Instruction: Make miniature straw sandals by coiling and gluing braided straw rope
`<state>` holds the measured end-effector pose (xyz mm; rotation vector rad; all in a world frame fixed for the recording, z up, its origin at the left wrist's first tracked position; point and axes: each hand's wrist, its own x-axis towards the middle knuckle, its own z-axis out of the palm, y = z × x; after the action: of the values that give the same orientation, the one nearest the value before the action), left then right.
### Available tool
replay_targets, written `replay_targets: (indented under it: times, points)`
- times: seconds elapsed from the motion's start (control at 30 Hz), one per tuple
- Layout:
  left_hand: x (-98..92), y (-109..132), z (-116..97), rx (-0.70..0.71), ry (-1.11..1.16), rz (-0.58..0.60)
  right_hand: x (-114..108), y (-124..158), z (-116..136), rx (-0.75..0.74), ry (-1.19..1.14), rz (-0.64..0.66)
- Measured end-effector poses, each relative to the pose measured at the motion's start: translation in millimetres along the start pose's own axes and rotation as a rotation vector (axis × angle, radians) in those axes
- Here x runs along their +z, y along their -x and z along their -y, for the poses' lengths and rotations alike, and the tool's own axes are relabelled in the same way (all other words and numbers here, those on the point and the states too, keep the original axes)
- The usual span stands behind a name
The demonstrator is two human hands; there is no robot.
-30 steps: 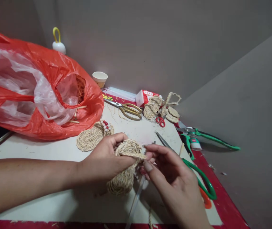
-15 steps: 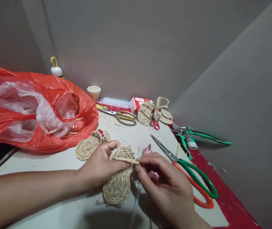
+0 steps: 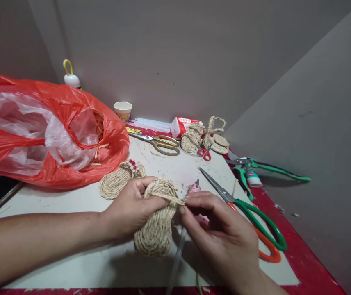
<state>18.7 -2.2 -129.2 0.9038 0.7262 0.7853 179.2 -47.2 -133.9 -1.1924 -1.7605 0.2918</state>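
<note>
A small woven straw slipper (image 3: 154,233) of coiled braid is held up over the white board by my left hand (image 3: 132,207), its fingers behind the upper end and the thumb across the front. My right hand (image 3: 224,233) pinches the end of a flat straw strap (image 3: 175,200) at the slipper's right edge. Beneath the right hand lies a pink glue gun (image 3: 194,187), mostly hidden, with a clear glue stick (image 3: 177,260) trailing toward the front. A second slipper (image 3: 114,184) with red and white beads (image 3: 133,165) lies behind my left hand.
A red plastic bag (image 3: 114,123) fills the left. Green-and-orange scissors (image 3: 249,213) lie to the right, pruning shears (image 3: 274,170) beyond. Gold-handled scissors (image 3: 163,143), a paper cup (image 3: 122,111), a red-white box (image 3: 178,125), more straw slippers (image 3: 191,137) and small red scissors (image 3: 204,153) stand at the back.
The slipper has tilted slightly, and both hands stay on it with the strap end still in the right fingers. The camera view has shifted a little.
</note>
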Motion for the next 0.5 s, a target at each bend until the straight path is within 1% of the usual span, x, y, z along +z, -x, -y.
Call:
replay_targets:
  times: [0.2, 0.3, 0.37, 0.5]
  points:
    - [-1.4, -1.5, 1.9, -0.016, 0.026, -0.003, 1.0, 0.9, -3.2, 0.039, -0.006, 0.01]
    - [-2.6, -2.7, 3.5, -0.007, 0.01, -0.026, 2.1, 0.6, -5.1, 0.082, -0.014, 0.013]
    - [-3.1, -3.5, 4.4, -0.008, -0.008, -0.055, 3.1, -0.1, -5.6, 0.15, -0.053, 0.017]
    - [-3.5, -4.3, 4.7, -0.02, -0.009, -0.08, 4.7, -1.4, -3.5, 0.351, -0.209, 0.051]
